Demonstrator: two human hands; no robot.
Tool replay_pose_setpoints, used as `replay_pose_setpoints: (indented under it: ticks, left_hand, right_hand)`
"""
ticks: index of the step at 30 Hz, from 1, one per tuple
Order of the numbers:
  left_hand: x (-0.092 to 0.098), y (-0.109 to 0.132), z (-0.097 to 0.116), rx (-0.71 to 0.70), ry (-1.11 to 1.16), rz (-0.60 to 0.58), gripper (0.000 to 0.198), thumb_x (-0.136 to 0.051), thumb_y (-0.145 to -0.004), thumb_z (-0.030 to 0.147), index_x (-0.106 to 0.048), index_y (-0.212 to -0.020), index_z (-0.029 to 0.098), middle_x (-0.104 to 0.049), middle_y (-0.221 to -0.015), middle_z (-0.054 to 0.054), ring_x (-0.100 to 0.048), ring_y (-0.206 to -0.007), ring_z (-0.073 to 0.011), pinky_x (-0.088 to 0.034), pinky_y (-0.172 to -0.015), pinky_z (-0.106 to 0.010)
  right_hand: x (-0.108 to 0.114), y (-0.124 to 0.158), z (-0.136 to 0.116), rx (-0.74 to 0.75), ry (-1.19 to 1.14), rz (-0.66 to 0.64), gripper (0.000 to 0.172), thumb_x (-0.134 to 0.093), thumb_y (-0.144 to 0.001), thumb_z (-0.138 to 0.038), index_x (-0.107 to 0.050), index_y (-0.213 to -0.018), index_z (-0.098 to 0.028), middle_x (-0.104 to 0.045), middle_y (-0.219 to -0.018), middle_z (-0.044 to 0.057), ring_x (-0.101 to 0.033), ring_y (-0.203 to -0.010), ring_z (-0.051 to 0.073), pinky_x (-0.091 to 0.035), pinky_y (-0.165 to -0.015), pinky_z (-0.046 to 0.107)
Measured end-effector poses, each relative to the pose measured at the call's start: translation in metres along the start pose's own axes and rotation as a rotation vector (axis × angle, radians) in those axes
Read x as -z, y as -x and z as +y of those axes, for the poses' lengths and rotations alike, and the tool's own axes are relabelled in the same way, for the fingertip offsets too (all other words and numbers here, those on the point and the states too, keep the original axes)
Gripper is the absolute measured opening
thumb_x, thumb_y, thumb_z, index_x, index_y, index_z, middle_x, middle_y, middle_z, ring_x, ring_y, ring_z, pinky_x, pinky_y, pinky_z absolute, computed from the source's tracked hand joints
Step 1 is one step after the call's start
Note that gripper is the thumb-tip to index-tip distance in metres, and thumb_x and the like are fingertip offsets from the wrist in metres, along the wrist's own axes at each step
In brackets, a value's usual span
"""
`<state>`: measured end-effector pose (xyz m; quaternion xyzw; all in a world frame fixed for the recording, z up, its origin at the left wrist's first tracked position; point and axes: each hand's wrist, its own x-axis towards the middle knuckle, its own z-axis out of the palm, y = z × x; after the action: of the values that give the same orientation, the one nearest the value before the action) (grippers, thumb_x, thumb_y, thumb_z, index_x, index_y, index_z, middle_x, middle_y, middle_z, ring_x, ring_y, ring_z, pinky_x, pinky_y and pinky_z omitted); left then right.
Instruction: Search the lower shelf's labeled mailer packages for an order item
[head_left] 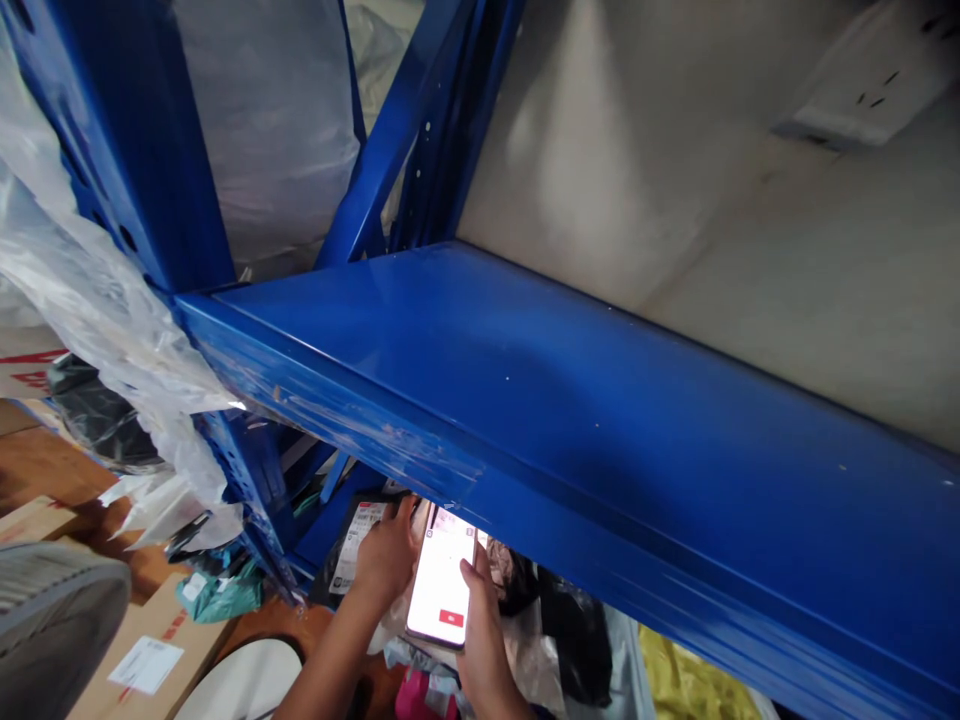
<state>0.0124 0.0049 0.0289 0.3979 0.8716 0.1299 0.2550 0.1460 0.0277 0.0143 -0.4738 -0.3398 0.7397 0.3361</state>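
Blue metal formed one shelf point(570, 440) across the frame; at lower centre, the right hand point(486, 622) grasped one phone point(442, 582); whether the left hand point(386, 555), beside one black parcel point(357, 545), clenched anything, I couldn't tell.

The left hand point(384, 556) and right hand point(482, 625) are ungloved. The left forearm point(330, 652) is bare as far as it shows, tapering towards a slim wrist point(367, 592).

Phone point(441, 578), slightly tilted, screen lit white (red button point(451, 618) near the bottom), labelled black parcel point(358, 545) nearby
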Motion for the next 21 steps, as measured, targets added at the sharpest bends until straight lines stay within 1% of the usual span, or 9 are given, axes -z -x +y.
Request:
replay_pose_setpoints:
  ticks: [1, 2, 6, 8, 12, 15, 19, 21]
  left_hand:
    - [0.001, 0.0, 0.0, 0.001, 0.0, -0.005, 0.047, -0.037, -0.095, 0.025, -0.036, -0.142, 0.02, -0.06, -0.128, -0.02, -0.066, -0.106, -0.0265, -0.051, -0.087, -0.038]
    - [0.002, 0.001, 0.0, 0.001, 0.0, -0.008, 0.047, -0.036, -0.095, 0.024, -0.035, -0.142, 0.021, -0.06, -0.128, -0.019, -0.066, -0.106, -0.0261, -0.051, -0.087, -0.037]
    - [0.004, 0.0, 0.0, 0.004, -0.001, -0.023, 0.046, -0.034, -0.097, 0.025, -0.034, -0.143, 0.021, -0.058, -0.13, -0.02, -0.066, -0.107, -0.0268, -0.051, -0.088, -0.038]
    - [0.004, 0.0, 0.001, 0.005, 0.002, -0.034, 0.046, -0.035, -0.097, 0.027, -0.035, -0.143, 0.02, -0.059, -0.129, -0.02, -0.066, -0.107, -0.0275, -0.051, -0.088, -0.039]
    - [0.005, 0.0, 0.001, 0.013, 0.005, -0.046, 0.046, -0.036, -0.097, 0.027, -0.036, -0.142, 0.02, -0.059, -0.129, -0.019, -0.066, -0.107, -0.0275, -0.051, -0.088, -0.038]
    - [0.006, 0.001, 0.002, 0.013, 0.002, -0.047, 0.047, -0.036, -0.097, 0.028, -0.035, -0.143, 0.02, -0.059, -0.129, -0.018, -0.066, -0.107, -0.0274, -0.051, -0.088, -0.038]
    - [0.006, 0.001, 0.002, 0.015, -0.003, -0.052, 0.047, -0.035, -0.097, 0.026, -0.034, -0.143, 0.021, -0.06, -0.128, -0.017, -0.066, -0.108, -0.0266, -0.051, -0.09, -0.038]
    - [0.006, 0.002, 0.002, 0.012, 0.0, -0.051, 0.046, -0.035, -0.096, 0.025, -0.035, -0.143, 0.021, -0.06, -0.129, -0.017, -0.065, -0.11, -0.0268, -0.05, -0.091, -0.038]
  right_hand:
    - [-0.003, 0.0, -0.002, -0.006, 0.009, -0.002, 0.095, -0.071, -0.058, -0.056, -0.038, -0.141, -0.022, -0.05, -0.147, 0.013, -0.046, -0.133, 0.036, -0.036, -0.111, 0.051]
    - [-0.006, 0.0, -0.004, -0.017, 0.015, -0.007, 0.1, -0.071, -0.056, -0.057, -0.034, -0.142, -0.022, -0.046, -0.15, 0.013, -0.047, -0.133, 0.037, -0.035, -0.111, 0.051]
    - [-0.015, 0.006, -0.014, -0.036, 0.031, -0.029, 0.111, -0.067, -0.053, -0.061, -0.021, -0.147, -0.022, -0.035, -0.156, 0.017, -0.056, -0.119, 0.039, -0.043, -0.102, 0.055]
    - [-0.018, 0.008, -0.015, -0.038, 0.035, -0.024, 0.113, -0.066, -0.053, -0.061, -0.018, -0.148, -0.021, -0.031, -0.158, 0.017, -0.055, -0.12, 0.039, -0.043, -0.102, 0.055]
    - [-0.017, 0.007, -0.011, -0.032, 0.039, -0.02, 0.111, -0.067, -0.054, -0.06, -0.021, -0.147, -0.021, -0.035, -0.155, 0.017, -0.045, -0.132, 0.039, -0.035, -0.109, 0.053]
    - [-0.015, 0.004, -0.007, -0.03, 0.034, -0.013, 0.111, -0.068, -0.054, -0.061, -0.022, -0.148, -0.022, -0.036, -0.155, 0.016, -0.045, -0.133, 0.039, -0.034, -0.11, 0.052]
    - [-0.011, 0.0, -0.003, -0.011, 0.039, 0.005, 0.105, -0.067, -0.059, -0.061, -0.026, -0.148, -0.023, -0.041, -0.153, 0.013, -0.047, -0.132, 0.036, -0.037, -0.109, 0.049]
    - [-0.008, -0.002, 0.0, -0.002, 0.046, 0.013, 0.103, -0.066, -0.061, -0.06, -0.026, -0.148, -0.022, -0.042, -0.153, 0.013, -0.048, -0.131, 0.035, -0.042, -0.105, 0.048]
